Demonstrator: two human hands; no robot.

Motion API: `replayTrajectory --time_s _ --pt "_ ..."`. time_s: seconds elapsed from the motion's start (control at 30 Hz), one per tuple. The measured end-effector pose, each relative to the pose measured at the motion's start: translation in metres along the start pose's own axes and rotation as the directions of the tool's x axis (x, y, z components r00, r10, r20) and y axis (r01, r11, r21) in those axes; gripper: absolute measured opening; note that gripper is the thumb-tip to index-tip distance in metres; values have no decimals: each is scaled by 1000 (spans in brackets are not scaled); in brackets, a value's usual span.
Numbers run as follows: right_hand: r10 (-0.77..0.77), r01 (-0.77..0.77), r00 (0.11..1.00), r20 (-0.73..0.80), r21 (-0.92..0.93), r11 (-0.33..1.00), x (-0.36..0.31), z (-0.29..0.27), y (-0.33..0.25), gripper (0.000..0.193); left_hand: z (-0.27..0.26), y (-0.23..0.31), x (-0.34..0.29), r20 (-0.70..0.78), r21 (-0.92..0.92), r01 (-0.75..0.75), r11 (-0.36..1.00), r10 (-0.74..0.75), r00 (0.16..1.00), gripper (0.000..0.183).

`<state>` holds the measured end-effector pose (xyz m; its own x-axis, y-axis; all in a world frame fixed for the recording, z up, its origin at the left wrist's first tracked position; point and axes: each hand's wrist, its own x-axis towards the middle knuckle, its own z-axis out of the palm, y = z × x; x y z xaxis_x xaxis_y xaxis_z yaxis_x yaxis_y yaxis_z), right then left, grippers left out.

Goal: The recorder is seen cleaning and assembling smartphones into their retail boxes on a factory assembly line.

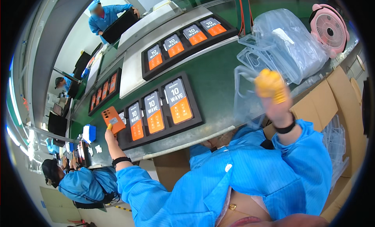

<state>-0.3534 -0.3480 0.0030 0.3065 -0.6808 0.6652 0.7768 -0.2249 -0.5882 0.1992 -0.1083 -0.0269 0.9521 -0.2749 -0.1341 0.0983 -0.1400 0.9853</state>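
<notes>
Head view: the left hand (111, 135) pinches a smooth, flat orange phone (112, 118) at its fingertips. The right hand (273, 91) (blurred, in yellow finger covers (268, 79)) looks curled; whether it holds anything, I cannot tell. Clear moulded plastic (256, 57) lies beside those fingers. Between the hands, a black tray (198, 114) rests on green tabletop (216, 84); beyond, a person (104, 23) in blue.

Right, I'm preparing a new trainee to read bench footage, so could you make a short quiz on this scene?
1. Which hand holds the orange phone?
2. True or false: the fan at the far right is pink.
3. Fill in: the black tray on the white board holds ___ grey-and-orange devices.

Key:
1. The left hand.
2. True.
3. Four.
</notes>
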Motion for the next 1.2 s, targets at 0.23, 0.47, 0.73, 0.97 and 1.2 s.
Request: replayTrajectory --time_s 0.23,0.47,0.73,0.97,1.2 --pt "668 -693 720 -189 -229 683 -7 -56 11 25 41 26 -78 159 -370 -159 915 231 960 33" --pt "672 -405 735 -91 -854 326 5 -50 17 19 100 45 -162 368 -639 -130 758 449 815 37" --pt "-14 133 975 223 -531 837 62 23 -25 23 143 33 -208 478 -687 -39 725 491 728 38" --pt "580 -356 321 748 -473 806 -32 15 66 17 170 28 -231 417 -654 -71 753 438 797 34" --pt "399 226 615 680 -637 737 27 39 -8 26 153 24 -250 460 -618 -116 777 478 748 35"
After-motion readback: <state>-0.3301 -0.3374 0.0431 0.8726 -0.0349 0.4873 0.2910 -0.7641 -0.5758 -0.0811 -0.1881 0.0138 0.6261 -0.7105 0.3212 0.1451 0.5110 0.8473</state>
